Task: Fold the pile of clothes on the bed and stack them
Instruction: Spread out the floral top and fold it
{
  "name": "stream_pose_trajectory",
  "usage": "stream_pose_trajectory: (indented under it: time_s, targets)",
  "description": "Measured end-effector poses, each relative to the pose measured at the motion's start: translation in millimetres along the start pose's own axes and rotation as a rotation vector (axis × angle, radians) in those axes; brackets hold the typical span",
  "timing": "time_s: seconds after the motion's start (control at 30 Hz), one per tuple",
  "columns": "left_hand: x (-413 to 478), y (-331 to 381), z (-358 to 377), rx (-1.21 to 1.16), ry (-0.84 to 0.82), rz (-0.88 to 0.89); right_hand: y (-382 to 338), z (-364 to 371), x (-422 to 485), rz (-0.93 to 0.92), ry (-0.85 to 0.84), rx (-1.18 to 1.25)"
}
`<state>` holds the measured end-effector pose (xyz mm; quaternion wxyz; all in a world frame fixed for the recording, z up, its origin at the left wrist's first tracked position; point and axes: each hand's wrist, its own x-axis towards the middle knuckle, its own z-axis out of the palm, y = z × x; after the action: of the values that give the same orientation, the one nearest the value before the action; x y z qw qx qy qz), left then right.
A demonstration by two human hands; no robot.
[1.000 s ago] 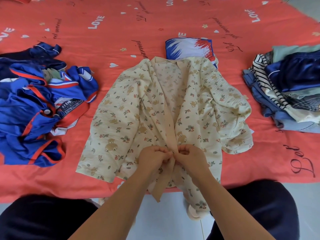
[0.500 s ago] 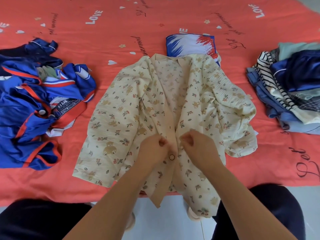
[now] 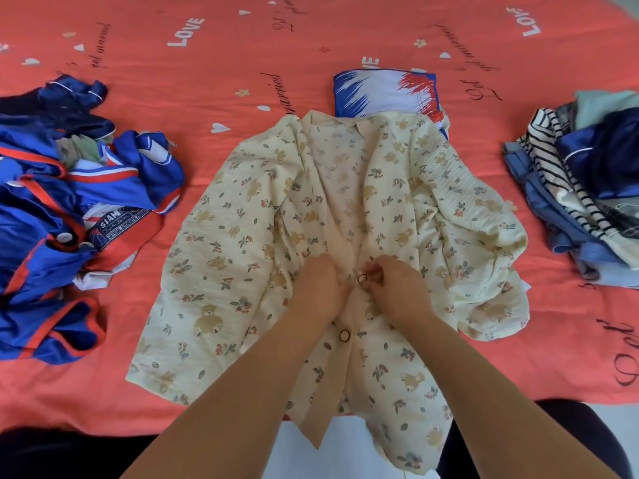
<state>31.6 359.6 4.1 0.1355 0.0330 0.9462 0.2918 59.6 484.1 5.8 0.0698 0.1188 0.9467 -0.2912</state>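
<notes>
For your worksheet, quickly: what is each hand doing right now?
Left hand: grips the floral shirt at its placket.
Right hand: pinches a button.

The floral shirt hides the folded blue garment's near edge.

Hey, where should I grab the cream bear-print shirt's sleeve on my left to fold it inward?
Pinch the cream bear-print shirt at the sleeve hem on your left, coming from the left. That sleeve lies flat and spread on the bedspread, with its edge free.
</notes>
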Motion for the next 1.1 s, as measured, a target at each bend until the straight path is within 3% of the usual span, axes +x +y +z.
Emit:
stream_pose_trajectory:
  time_s: [0.1, 0.17, 0.23, 0.33, 0.4, 0.6, 0.77, 1.1]
  targets:
    - [3.5, 0.6, 2.3, 0.138, -0.012, 0.020, -0.7, 1.5, 0.7, -0.002, -0.005, -0.015]
    - [2.9, -1.0, -1.2, 0.110, -0.002, 0.027, -1.4, 1.6, 0.0, 0.005, 0.012, 0.005]
    - [0.6, -2.6, -6.7, -0.088, 0.032, -0.016, -3.3, -0.5, -1.3, 0.028, 0.046, 0.115]
    - [-5.7, 1.6, -14.2, -0.611, 0.035, -0.159, -9.4, -8.1, -3.1, 0.054, 0.083, 0.287]
    - [-9.0, 5.0, -15.8, -0.746, 0.039, -0.198, -14.6, -12.5, -3.7, 0.062, 0.078, 0.346]
    - [-13.6, 6.0, -16.7, -0.748, 0.065, -0.178, -18.5, -20.3, -2.1, 0.122, 0.008, 0.419]
    - [-13.9, 2.5, -17.9, -0.591, 0.063, -0.067, -15.7, -21.3, 0.6, 0.165, -0.071, 0.456]
    - [-1.4, 2.9, -23.0, -0.706, -0.064, -0.114, -16.6, -27.6, 7.6, 0.176, -0.157, 0.470]
